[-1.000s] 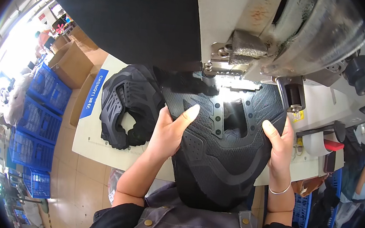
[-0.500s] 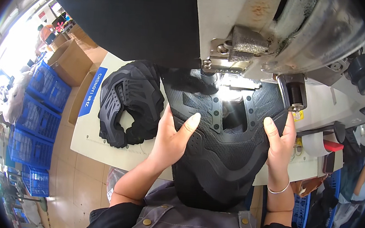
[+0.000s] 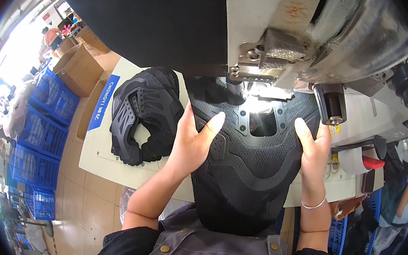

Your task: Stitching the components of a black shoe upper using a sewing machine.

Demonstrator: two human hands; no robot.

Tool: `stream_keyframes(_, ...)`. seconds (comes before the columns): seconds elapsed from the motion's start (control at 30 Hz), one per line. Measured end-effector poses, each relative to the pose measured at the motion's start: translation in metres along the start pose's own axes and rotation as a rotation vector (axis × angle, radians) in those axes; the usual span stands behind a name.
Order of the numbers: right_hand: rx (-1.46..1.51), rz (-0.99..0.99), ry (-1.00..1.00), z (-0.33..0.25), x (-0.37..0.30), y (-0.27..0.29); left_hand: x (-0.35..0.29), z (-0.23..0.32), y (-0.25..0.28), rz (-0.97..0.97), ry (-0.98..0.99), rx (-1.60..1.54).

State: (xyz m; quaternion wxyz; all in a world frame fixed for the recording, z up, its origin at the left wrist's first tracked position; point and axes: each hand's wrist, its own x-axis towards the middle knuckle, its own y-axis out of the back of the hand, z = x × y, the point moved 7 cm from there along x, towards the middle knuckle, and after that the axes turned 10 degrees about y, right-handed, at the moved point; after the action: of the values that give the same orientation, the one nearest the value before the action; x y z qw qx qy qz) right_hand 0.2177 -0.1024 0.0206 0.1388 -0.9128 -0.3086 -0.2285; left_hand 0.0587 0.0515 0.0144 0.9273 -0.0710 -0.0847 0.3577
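Head camera view, looking down past your grey apron at both your bare hands on a black shoe upper, which lies opened out, its rounded end toward your body and its far part beneath the head of a cream sewing machine. Your left hand holds the upper's left edge, thumb flat on top and fingers largely hidden at the side and below; its grip is pinching the material. Your right hand, with a silver bracelet on the wrist, pinches the right edge the same way, so the two thumbs face each other across the piece. Between them, two eyelet strips flank a dark opening with rounded corners, and a bright lamp glares on the far end of it. Left of your left hand, a pile of similar dark uppers rests on the pale tabletop, beside a blue label strip on its edge. Above that pile, a large black panel fills the top left. Beyond the tabletop, blue plastic crates and an open cardboard box stand on a tiled floor. Another person appears small at far left.
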Motion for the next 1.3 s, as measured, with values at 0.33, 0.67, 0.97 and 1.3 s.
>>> stream_keyframes(0.33, 0.015, 0.007, -0.005, 0.008, 0.021, -0.002, 0.018, 0.011, -0.002, -0.024, -0.106, 0.055)
stream_keyframes(0.67, 0.054, 0.020, -0.080, 0.030, 0.041, 0.000, 0.042, 0.012, 0.001, 0.028, -0.052, -0.021)
stream_keyframes(0.97, 0.258, 0.053, -0.094, 0.018, 0.026, -0.010, 0.036, 0.005, 0.004, 0.053, 0.035, -0.030)
stream_keyframes(1.3, 0.348, 0.039, -0.209, 0.017, -0.003, -0.006, -0.028, -0.011, -0.007, -0.087, 0.261, -0.091)
